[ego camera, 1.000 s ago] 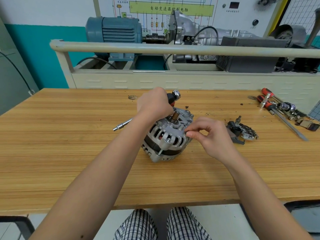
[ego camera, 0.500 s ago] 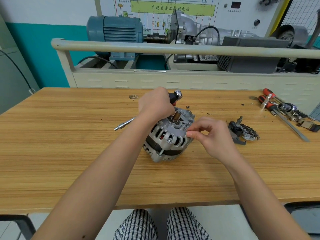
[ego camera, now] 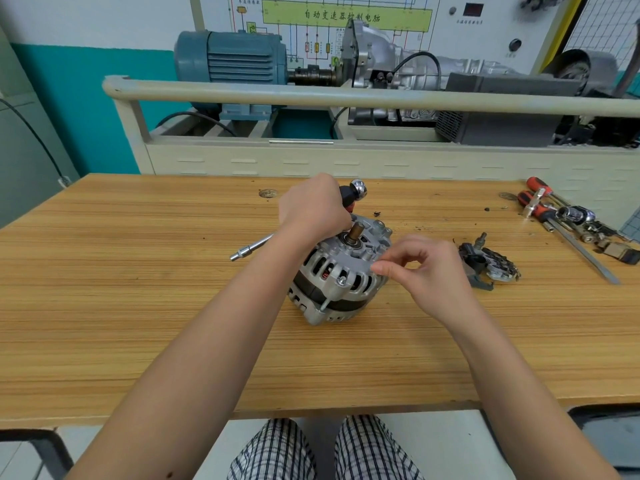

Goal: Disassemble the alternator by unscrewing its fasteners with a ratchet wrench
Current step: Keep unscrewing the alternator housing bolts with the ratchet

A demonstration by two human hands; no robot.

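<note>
Alternator [ego camera: 341, 271]: silver ribbed housing with long vent slots, a dark band round its middle, copper windings visible through a slot; it lies tilted at the middle of the wooden table [ego camera: 138, 306], shaft end [ego camera: 355, 234] pointing up toward 12 o'clock.
Fastener: a bolt head [ego camera: 341, 280] sits on the housing edge at its 6 o'clock side.
Left hand [ego camera: 313, 209]: at the alternator's 11 o'clock, fingers curled round the ratchet wrench [ego camera: 351, 195]; black-and-red grip and chrome knob stick out toward 1 o'clock.
Right hand [ego camera: 429, 268]: at the alternator's 3 o'clock, thumb and forefinger pinched together against the housing rim; what they pinch is too small to tell.
Extension bar [ego camera: 250, 248]: lies on the table at 9 o'clock of the alternator.
Removed part [ego camera: 490, 263]: dark piece at 3 o'clock, beyond the right hand.
Screwdrivers [ego camera: 543, 206]: red-handled, at the table's 2 o'clock edge.
Change from earlier: both hands keep nearly the same places as a second ago; alternator unmoved.
</note>
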